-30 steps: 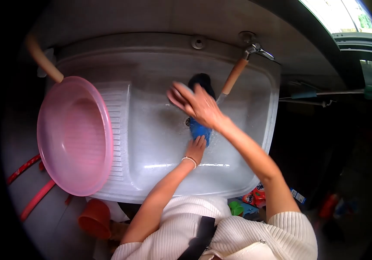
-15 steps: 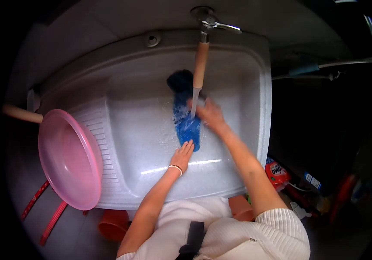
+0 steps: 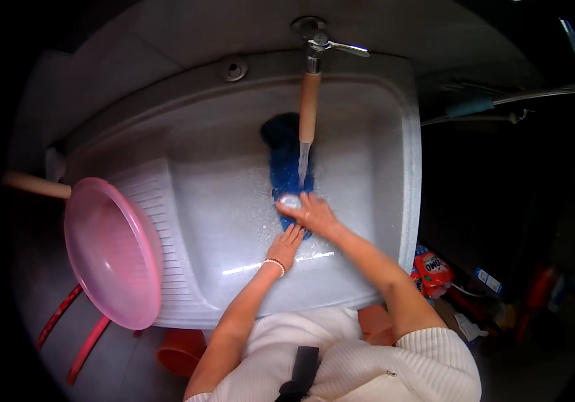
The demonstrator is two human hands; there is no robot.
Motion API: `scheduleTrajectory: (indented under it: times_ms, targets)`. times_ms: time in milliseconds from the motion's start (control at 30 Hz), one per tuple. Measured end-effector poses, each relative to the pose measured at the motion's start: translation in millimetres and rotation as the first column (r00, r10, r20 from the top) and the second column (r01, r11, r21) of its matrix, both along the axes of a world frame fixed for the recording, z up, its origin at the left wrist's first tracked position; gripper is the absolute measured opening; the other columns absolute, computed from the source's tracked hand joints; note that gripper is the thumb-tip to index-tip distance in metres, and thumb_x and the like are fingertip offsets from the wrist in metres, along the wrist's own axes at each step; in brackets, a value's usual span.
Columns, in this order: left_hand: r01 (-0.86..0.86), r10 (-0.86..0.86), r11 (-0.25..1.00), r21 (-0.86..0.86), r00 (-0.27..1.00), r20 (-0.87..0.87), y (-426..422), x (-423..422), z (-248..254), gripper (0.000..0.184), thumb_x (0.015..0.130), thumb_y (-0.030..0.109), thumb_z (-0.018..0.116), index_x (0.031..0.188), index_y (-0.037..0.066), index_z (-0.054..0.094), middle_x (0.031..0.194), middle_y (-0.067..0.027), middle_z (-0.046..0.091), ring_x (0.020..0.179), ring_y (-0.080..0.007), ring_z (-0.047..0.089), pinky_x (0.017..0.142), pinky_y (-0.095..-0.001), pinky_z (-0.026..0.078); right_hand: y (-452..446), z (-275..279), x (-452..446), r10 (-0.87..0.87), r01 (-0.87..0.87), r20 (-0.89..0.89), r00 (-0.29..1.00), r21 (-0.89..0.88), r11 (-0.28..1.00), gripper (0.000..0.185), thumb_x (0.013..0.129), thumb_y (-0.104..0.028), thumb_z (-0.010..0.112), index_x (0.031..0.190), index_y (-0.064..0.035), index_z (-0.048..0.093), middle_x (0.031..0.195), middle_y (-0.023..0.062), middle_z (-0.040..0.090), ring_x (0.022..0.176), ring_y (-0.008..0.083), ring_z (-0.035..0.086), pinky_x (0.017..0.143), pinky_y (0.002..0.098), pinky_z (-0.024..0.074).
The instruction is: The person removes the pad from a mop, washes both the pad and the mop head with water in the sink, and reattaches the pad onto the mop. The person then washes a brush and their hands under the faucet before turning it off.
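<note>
A long, wet blue cloth piece (image 3: 292,171), darker at its far end, lies lengthwise in the grey sink (image 3: 217,201). Its exact kind is unclear. Water from the tap (image 3: 308,107) pours onto its middle. My right hand (image 3: 315,214) is closed around a pale, rounded brush-like object (image 3: 290,202) and presses it on the near half of the cloth. The object's underside is hidden. With fingers stretched out flat, my left hand (image 3: 285,248) rests on the cloth's near end, just below my right hand.
A pink basin (image 3: 113,254) leans at the sink's left side, by the ridged washboard slope (image 3: 157,234). Red hoses (image 3: 88,348) and an orange bucket (image 3: 181,351) are on the floor. Red detergent bags (image 3: 429,269) stand right of the sink.
My right hand has moved toward me along the cloth, from beside the water stream to just above my left hand. My left hand stays at the near end.
</note>
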State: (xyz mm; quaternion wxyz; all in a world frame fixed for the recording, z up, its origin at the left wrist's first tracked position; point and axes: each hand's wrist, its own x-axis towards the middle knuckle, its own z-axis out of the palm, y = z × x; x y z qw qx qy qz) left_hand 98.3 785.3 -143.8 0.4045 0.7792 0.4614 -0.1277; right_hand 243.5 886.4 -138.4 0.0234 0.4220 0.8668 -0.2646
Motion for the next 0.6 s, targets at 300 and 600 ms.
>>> scheduleTrajectory:
  times_ms: [300,600]
  targets:
    - [-0.011,0.012,0.999,-0.038,0.999,0.046,-11,-1,6,0.064,0.074,-0.003,0.046,0.135,0.003,0.028,0.146,-0.0097,0.014,0.134,-0.0272,0.018,0.103,-0.0427,0.029,48,3,-21,-0.348,0.361,-0.097,0.932,0.287,0.887,0.049,0.080,-0.022,0.056,0.125,-0.0373,0.043,0.084,0.0185,0.049,0.069,0.0345,0.054,0.048,0.0416,0.0474]
    - [0.028,-0.006,0.973,-0.228,0.995,0.095,-33,-5,17,0.060,0.078,-0.001,0.043,0.136,0.008,0.030,0.147,-0.0049,0.017,0.134,-0.0223,0.019,0.104,-0.0431,0.028,35,-11,-5,-0.024,0.035,-0.071,0.997,0.158,0.987,0.053,0.082,-0.012,0.049,0.126,-0.0412,0.040,0.095,0.0194,0.051,0.072,0.0315,0.055,0.054,0.0392,0.0512]
